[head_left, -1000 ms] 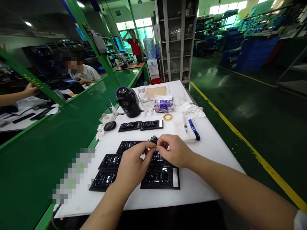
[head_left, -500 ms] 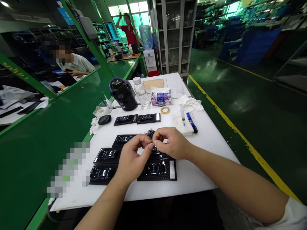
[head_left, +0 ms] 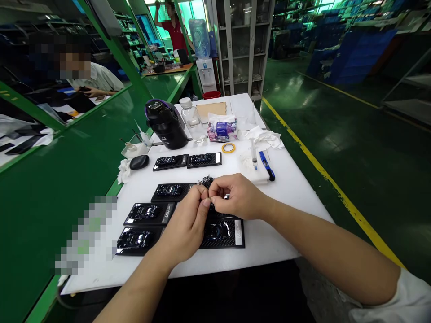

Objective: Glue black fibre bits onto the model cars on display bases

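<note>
My left hand and my right hand meet fingertip to fingertip above the white table. Both pinch something tiny that I cannot make out. Right behind the fingers lies a small heap of thin black rings. Beneath the hands lie several black carbon-pattern plates in rows, one at the left and one partly under my right wrist. Two more plates lie farther back.
At the back of the table stand a black jug, a clear bottle, a tissue pack, a yellow tape roll, a syringe and a blue knife. A green conveyor runs along the left. Other people sit and stand beyond it.
My two hands have drawn closer together, fingertips now touching. The view has tilted down, so the table contents sit higher in the picture.
</note>
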Available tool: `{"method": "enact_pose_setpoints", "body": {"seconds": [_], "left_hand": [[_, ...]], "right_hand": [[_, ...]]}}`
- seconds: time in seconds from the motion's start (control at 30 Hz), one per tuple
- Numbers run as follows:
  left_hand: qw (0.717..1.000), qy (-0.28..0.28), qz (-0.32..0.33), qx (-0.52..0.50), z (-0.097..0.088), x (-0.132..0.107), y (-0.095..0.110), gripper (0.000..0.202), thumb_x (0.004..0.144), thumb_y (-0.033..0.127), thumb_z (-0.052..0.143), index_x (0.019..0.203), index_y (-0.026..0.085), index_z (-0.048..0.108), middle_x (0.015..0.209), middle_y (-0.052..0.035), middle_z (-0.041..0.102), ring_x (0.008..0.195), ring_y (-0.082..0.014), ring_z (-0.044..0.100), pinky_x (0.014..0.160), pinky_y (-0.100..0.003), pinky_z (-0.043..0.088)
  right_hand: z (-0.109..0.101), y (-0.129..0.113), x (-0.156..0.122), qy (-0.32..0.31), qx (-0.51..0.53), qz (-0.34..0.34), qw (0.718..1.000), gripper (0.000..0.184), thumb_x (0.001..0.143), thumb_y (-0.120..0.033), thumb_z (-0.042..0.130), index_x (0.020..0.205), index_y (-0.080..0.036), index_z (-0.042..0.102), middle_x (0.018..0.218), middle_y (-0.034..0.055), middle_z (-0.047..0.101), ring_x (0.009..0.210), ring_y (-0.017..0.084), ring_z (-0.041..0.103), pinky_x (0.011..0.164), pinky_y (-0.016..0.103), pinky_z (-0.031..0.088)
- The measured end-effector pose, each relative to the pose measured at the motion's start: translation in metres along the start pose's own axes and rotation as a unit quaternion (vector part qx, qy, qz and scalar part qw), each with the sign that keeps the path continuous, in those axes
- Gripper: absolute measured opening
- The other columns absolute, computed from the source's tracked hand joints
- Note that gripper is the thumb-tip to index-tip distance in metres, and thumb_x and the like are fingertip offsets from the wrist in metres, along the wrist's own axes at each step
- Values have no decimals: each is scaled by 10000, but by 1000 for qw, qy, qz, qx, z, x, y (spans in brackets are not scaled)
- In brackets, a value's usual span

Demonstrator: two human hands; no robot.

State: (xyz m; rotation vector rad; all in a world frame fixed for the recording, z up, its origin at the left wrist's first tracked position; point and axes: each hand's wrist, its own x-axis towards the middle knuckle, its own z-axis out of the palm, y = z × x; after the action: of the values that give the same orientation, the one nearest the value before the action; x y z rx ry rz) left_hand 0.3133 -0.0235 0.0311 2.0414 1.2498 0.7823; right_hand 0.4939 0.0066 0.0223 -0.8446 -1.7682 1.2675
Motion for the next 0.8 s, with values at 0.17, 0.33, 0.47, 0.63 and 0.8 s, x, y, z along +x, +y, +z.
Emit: {"method": "enact_pose_setpoints", "body": {"seconds": [0.17, 0.33, 0.47, 0.63, 0.8], "left_hand": [[999, -10, -9, -43, 0, -2, -2, 255, 1027, 397, 386, 860, 215, 450, 743, 27, 462, 639, -118, 397, 581, -271, 371], [990, 102, 88, 37, 5, 1, 5, 87, 958, 228, 538, 879, 201, 560, 757, 27, 573, 660, -96, 524, 629, -251, 434], [954, 183, 190, 140, 5, 0, 8, 99, 889, 98, 591, 878, 196, 600, 814, 11, 662, 737, -114, 620, 683, -255, 485], [939, 211, 209, 172, -2, -30, 1, 217, 850, 43, 640, 987, 212, 642, 912, -14, 707, 844, -146, 642, 771, -294, 518], [953, 135, 196, 190, 5, -74, -13, 203, 888, 69, 608, 1025, 211, 658, 1022, -47, 719, 954, -179, 621, 860, -337, 513]], "right_hand": [[-8, -1, 3, -70, 108, 80, 988, 95, 760, -218, 605, 744, -130, 575, 639, -42, 526, 568, 43, 476, 533, 156, 371], [-18, 4, 8, -105, 153, 123, 975, 110, 763, -230, 603, 771, -124, 578, 636, -35, 556, 559, 64, 553, 551, 175, 440], [-22, 0, 10, -122, 172, 121, 970, 131, 782, -253, 608, 787, -124, 585, 639, -37, 542, 548, 57, 528, 549, 180, 438], [-28, -30, -18, -44, -52, 62, 996, 157, 831, -281, 634, 919, -151, 625, 792, 0, 607, 694, 89, 551, 635, 212, 461], [-11, -27, -75, -87, -335, 2, 938, 194, 836, -243, 636, 1003, -149, 606, 999, 79, 611, 942, 193, 544, 855, 336, 488]]}}
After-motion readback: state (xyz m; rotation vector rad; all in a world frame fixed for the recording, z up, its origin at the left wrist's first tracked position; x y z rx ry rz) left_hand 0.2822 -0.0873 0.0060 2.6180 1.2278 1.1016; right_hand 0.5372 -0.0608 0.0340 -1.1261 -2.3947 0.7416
